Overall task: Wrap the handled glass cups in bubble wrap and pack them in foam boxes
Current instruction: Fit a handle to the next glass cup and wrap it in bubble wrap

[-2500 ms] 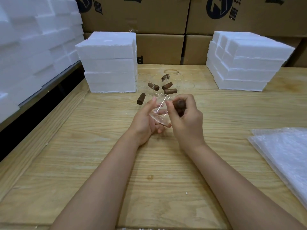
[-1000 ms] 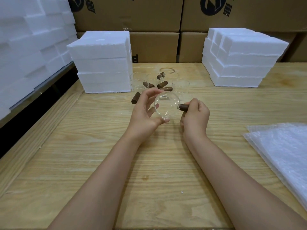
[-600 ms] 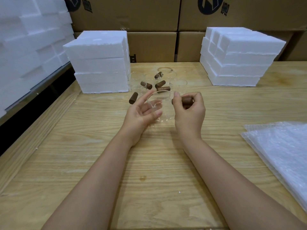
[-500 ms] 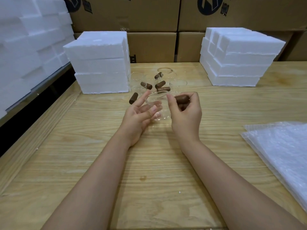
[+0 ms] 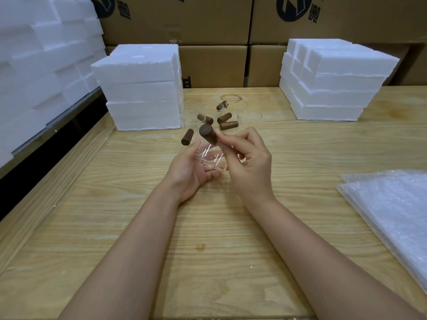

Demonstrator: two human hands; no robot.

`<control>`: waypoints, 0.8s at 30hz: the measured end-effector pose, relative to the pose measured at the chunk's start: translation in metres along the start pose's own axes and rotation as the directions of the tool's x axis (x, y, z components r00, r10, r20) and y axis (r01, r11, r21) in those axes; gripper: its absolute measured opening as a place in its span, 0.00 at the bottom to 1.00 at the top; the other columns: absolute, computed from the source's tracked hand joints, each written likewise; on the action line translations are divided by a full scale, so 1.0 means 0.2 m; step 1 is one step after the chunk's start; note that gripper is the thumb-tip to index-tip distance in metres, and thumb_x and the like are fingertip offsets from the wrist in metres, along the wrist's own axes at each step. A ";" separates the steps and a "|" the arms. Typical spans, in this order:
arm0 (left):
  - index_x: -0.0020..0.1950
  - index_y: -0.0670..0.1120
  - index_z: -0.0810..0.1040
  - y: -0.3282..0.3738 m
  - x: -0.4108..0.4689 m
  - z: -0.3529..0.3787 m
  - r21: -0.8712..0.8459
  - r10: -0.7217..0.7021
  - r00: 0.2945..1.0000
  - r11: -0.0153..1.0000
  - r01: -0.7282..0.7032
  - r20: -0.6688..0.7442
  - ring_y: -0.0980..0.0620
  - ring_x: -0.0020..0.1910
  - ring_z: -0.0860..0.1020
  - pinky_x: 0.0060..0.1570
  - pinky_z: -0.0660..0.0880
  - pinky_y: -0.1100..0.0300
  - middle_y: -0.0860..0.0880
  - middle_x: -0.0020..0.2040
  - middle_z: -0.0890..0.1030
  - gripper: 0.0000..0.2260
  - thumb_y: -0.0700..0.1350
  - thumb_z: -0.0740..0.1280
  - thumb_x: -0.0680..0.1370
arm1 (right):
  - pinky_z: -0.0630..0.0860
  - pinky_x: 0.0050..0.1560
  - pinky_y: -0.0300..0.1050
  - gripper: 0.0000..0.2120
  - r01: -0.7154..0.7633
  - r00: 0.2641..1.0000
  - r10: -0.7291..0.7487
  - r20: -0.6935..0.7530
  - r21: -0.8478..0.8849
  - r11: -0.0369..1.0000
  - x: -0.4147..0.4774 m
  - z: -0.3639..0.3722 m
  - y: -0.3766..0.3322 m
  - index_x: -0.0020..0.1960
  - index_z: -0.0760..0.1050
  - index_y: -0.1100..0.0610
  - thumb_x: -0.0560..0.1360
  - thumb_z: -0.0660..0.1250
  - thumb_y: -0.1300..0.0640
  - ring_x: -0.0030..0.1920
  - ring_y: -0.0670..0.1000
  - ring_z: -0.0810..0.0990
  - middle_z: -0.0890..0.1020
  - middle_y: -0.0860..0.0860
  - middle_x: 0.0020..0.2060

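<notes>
Presently a glass cup (image 5: pixel 211 158), handle (image 5: pixel 208 133) pinched by the right hand (image 5: pixel 249 167), is cradled on the flat-fingered left hand (image 5: pixel 189 174), bubble wrap (image 5: pixel 392 204) being needed next.

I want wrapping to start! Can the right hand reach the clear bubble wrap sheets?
Probably yes: nothing stands between the right hand and the bubble wrap sheets, though it pinches the brown handle of the clear glass cup.
</notes>
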State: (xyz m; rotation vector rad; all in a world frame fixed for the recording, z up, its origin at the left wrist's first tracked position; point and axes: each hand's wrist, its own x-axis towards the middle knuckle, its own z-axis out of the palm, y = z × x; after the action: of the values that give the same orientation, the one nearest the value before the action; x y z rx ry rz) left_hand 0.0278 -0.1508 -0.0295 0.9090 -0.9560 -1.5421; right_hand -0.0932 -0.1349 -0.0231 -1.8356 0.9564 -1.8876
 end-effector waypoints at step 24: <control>0.67 0.43 0.73 -0.04 -0.02 0.03 0.304 0.330 0.943 0.904 -0.301 -0.046 0.53 0.58 0.79 0.53 0.76 0.63 0.45 0.59 0.80 0.30 0.43 0.73 0.65 | 0.81 0.49 0.50 0.05 -0.479 0.776 0.613 -0.145 0.498 0.724 0.02 -0.03 0.09 0.45 0.73 0.56 0.76 0.66 0.64 0.42 0.51 0.80 0.78 0.52 0.38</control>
State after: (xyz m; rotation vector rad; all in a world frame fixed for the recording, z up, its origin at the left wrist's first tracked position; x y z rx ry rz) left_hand 0.0193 -0.1456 -0.0344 0.9700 -1.2179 -1.0882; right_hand -0.1028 -0.1485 -0.0312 -0.8742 0.9382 -1.8097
